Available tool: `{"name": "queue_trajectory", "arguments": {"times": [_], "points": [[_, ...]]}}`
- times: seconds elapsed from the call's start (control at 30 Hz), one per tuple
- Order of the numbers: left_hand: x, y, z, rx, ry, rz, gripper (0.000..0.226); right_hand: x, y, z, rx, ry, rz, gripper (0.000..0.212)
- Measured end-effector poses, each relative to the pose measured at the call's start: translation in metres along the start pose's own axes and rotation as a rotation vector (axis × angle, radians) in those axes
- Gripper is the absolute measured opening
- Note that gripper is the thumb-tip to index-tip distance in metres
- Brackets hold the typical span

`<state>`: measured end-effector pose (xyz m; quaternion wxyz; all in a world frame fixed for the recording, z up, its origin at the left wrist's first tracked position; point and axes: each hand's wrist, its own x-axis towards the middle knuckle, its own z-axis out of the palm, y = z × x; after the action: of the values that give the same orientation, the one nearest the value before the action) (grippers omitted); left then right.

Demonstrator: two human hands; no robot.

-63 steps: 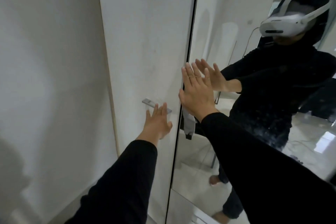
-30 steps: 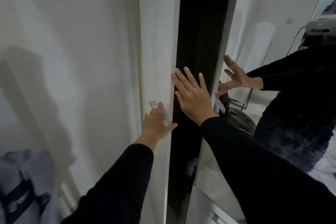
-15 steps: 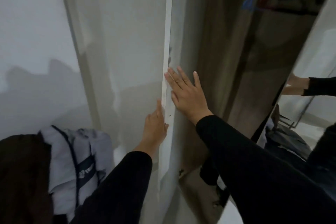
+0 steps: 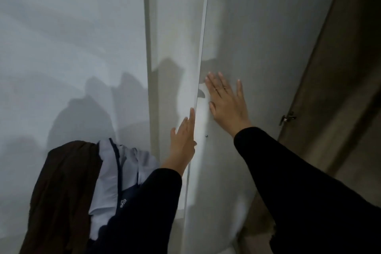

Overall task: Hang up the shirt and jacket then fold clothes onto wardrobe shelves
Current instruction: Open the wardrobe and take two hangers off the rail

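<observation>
The white wardrobe door [image 4: 257,37] stands swung wide open, its inner face toward me. My right hand [image 4: 226,101] lies flat on that inner face, fingers straight and spread. My left hand [image 4: 183,140] rests with straight fingers along the door's outer edge. At the lower left hang a dark brown garment [image 4: 61,192] and a pale grey-blue jacket [image 4: 111,175] with a navy stripe and a small logo; what they hang on is hidden.
A white wall [image 4: 68,47] fills the left side, with shadows of the clothes and my arms. The brown wardrobe side panel [image 4: 329,88] and a metal hinge [image 4: 287,118] are at the right.
The door has swung further open to the left. Both hands stayed on it, the right one now flat on the inner face. The view has turned left and the mirror door is out of sight.
</observation>
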<state>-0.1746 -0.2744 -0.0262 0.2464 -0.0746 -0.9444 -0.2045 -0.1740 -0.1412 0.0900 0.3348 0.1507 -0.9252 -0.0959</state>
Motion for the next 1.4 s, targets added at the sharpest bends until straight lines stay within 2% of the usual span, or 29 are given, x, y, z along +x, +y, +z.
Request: {"name": "queue_trajectory", "arguments": {"times": [0.13, 0.37, 0.53, 0.63, 0.67, 0.77, 0.83, 1.0, 1.1, 1.4], "points": [[0.029, -0.010, 0.003, -0.010, -0.028, -0.076, 0.101, 0.031, -0.005, 0.018, 0.067, -0.035, -0.043, 0.062], [0.067, -0.015, 0.010, -0.098, -0.135, -0.212, 0.100, 0.068, -0.005, 0.049, 0.146, -0.094, -0.070, 0.062], [0.082, -0.018, 0.016, -0.116, -0.151, -0.250, 0.101, 0.077, -0.002, 0.063, 0.234, -0.079, -0.087, 0.063], [0.084, -0.019, 0.015, -0.090, -0.178, -0.268, 0.099, 0.079, -0.003, 0.060, 0.282, -0.112, -0.101, 0.089], [0.083, -0.019, 0.014, -0.085, -0.189, -0.270, 0.099, 0.081, -0.004, 0.060, 0.285, -0.128, -0.098, 0.091], [0.082, -0.020, 0.011, -0.082, -0.230, -0.267, 0.097, 0.085, -0.003, 0.063, 0.218, -0.159, -0.082, 0.069], [0.081, -0.021, 0.009, -0.073, -0.256, -0.263, 0.097, 0.083, -0.003, 0.062, 0.203, -0.175, -0.080, 0.069], [0.075, -0.022, -0.004, -0.025, -0.323, -0.176, 0.093, 0.070, -0.003, 0.052, 0.232, -0.263, -0.006, 0.065], [0.073, -0.016, -0.015, 0.002, -0.300, -0.097, 0.091, 0.058, 0.001, 0.036, 0.228, -0.274, 0.071, 0.064], [0.085, 0.039, -0.041, 0.021, -0.264, 0.146, 0.084, 0.019, 0.035, -0.034, 0.083, -0.166, 0.279, 0.063]]}}
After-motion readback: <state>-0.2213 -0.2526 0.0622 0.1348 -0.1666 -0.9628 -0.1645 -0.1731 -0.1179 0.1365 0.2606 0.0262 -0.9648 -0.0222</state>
